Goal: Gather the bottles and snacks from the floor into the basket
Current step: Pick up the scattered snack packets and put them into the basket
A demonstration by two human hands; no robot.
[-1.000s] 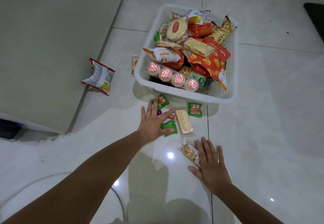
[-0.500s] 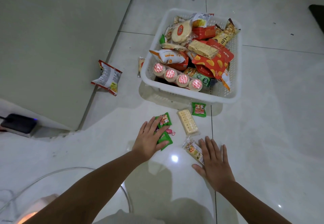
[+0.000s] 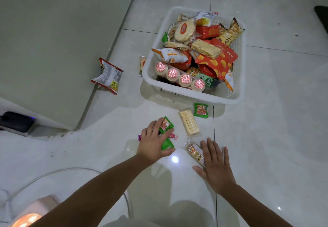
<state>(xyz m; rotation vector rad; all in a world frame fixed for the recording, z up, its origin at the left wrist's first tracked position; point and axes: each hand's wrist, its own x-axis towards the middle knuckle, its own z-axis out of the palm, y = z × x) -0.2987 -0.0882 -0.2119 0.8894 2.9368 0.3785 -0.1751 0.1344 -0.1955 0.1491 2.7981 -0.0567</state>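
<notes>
A white basket (image 3: 179, 92) full of snack packs and a row of foil-capped bottles (image 3: 179, 76) stands on the tiled floor. In front of it, my left hand (image 3: 153, 142) curls over small green packets (image 3: 166, 144) and pink candies (image 3: 173, 136), gathering them. My right hand (image 3: 215, 166) lies flat on the floor, its fingers apart, touching a clear-wrapped snack bar (image 3: 194, 153). A cracker pack (image 3: 189, 123) and another green packet (image 3: 201, 110) lie between my hands and the basket. A red-and-white chip bag (image 3: 108, 76) lies to the left.
A small wrapped snack (image 3: 142, 64) leans against the basket's left wall. A grey wall panel (image 3: 53, 40) fills the left side, with a black device (image 3: 16, 122) at its base. A dark mat corner (image 3: 322, 16) shows at the far right. A cable loops near my left arm.
My left hand has pulled back toward me, dragging the green packets and candies and closing its fingers over them. My right hand stays flat by the snack bar. The view has shifted.
</notes>
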